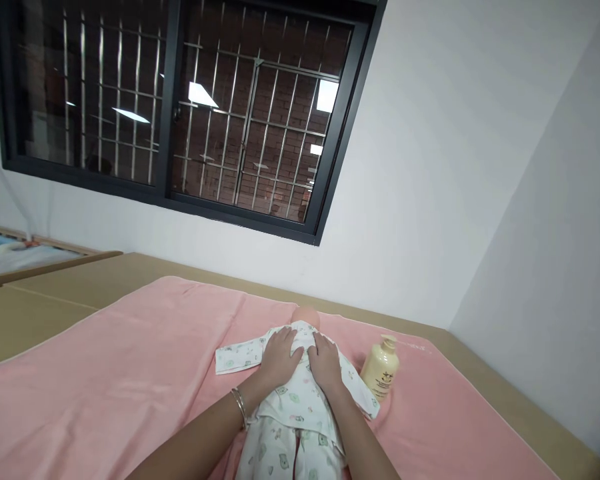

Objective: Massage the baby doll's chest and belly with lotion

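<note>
A baby doll (306, 317) lies on a pink blanket (145, 347) with its bald head toward the wall. It wears a white printed top (300, 393) and matching pants (275, 450); the sleeves spread out to both sides. My left hand (281, 357) rests flat on the left upper part of the top, fingers pointing at the head. On the other side my right hand (325, 360) lies the same way, thumb toward the left one. Both hold nothing. Whether the doll faces up or down I cannot tell.
A yellow pump bottle (381, 367) stands on the blanket beside the right sleeve. Under the blanket is a tan tabletop (130, 270), backed by a white wall (405, 200) with a barred window (180, 113). A wooden-edged bed or crib (35, 257) shows at far left.
</note>
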`<state>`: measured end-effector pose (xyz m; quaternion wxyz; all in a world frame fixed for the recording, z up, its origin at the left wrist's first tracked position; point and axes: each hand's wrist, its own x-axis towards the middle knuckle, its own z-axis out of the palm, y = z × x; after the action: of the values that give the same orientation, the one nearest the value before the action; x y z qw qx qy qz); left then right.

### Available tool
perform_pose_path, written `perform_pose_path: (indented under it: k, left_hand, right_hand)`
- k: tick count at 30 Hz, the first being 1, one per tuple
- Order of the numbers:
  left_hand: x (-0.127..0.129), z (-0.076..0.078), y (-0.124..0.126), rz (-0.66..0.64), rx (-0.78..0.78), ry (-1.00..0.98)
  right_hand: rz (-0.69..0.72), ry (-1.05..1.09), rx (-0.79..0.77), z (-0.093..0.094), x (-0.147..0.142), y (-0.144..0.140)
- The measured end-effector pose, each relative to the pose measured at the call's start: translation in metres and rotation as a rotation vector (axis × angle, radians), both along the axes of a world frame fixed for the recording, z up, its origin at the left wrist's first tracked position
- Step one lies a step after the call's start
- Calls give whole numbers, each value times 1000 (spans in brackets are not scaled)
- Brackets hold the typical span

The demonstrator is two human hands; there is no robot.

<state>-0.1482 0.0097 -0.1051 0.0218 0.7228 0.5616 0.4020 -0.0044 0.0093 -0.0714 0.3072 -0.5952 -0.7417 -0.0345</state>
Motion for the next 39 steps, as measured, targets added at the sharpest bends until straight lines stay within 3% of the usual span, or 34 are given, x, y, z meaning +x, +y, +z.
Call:
perform_pose_path:
  k: [4,10,16,24,39]
  left_hand:
    - [-1,3,-5,-2,24,-21]
    - [1,2,-13,89,48,-8]
    - [1,-6,-1,38,14,-42]
    - [-1,-5,-6,49,23,-86]
    - [1,-14,2,79,-57,-31]
  right_hand:
    - [-22,3,-2,1,-1,-5]
    - [-169,71,-15,-3,-4,-16]
    - [15,49,-18,-3,0,-1]
    - [-90,95,3,-7,-3,-11]
    - [-19,66,-67,-19,5,5]
